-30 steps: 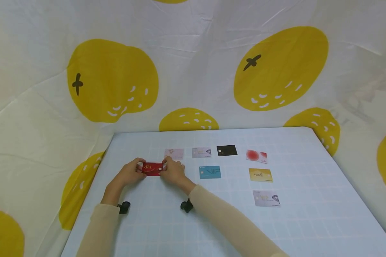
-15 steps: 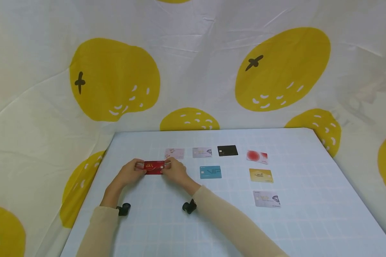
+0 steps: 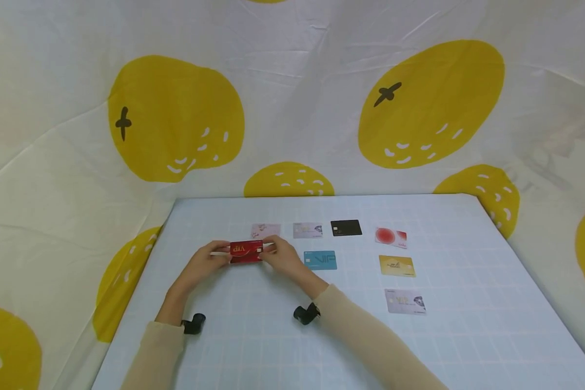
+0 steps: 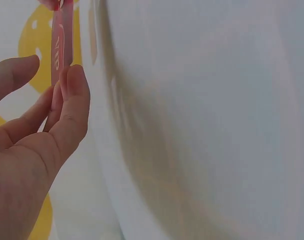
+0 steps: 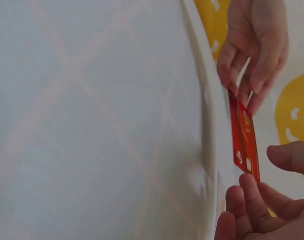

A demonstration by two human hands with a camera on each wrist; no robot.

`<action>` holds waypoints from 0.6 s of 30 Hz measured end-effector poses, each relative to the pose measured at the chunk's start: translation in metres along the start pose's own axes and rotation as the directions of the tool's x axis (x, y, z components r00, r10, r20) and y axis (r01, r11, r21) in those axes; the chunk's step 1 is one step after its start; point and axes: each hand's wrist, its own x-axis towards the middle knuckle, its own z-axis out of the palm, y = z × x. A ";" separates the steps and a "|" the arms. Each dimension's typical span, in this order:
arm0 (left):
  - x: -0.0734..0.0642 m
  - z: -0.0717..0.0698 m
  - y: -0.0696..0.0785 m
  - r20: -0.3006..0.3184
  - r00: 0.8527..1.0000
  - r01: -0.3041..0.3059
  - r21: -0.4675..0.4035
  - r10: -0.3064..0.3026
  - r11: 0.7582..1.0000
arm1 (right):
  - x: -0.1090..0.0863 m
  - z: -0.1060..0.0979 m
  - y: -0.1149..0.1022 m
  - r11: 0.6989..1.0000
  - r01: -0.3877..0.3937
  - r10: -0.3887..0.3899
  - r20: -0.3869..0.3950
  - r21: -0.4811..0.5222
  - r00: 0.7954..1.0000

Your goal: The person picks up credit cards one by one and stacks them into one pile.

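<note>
In the head view a red VIP card [image 3: 246, 251] is held up between both hands, above the left part of the table. My left hand [image 3: 206, 265] holds its left end, fingertips at the edge, as the left wrist view also shows on the red card [image 4: 61, 47]. At the other end, near the chip, are the fingers of my right hand [image 3: 286, 261]. In the right wrist view, the right thumb [image 5: 292, 157] stands off the card while fingertips [image 5: 248, 181] meet its edge. A pale pink card [image 3: 266, 231] lies just behind the red one, and a teal card [image 3: 320, 260] lies right of the right hand.
Along the back lie a pale lilac card [image 3: 307, 230], a black card [image 3: 346, 227] and a white card with a red circle [image 3: 385, 235]. Nearer on the right are a gold card [image 3: 397, 266] and a silver VIP card [image 3: 405, 301]. A fruit-print cloth [image 3: 302, 108] hangs behind the table.
Both hands have shifted a little to the right with the red card between them. The card's upper edge has risen slightly in the head view. The other cards lie where they were.
</note>
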 end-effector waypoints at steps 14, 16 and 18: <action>-0.001 0.047 0.038 0.063 0.996 -0.052 -0.147 0.062 0.988 | -0.032 -0.062 0.016 1.000 0.027 -0.027 -0.026 0.016 0.999; 0.001 0.056 0.043 0.067 0.996 -0.051 -0.152 0.061 0.987 | -0.036 -0.071 0.019 0.999 0.025 -0.024 -0.034 0.023 0.999; 0.003 0.064 0.047 0.067 0.996 -0.053 -0.158 0.064 0.986 | -0.042 -0.080 0.021 0.999 0.020 -0.019 -0.046 0.028 0.999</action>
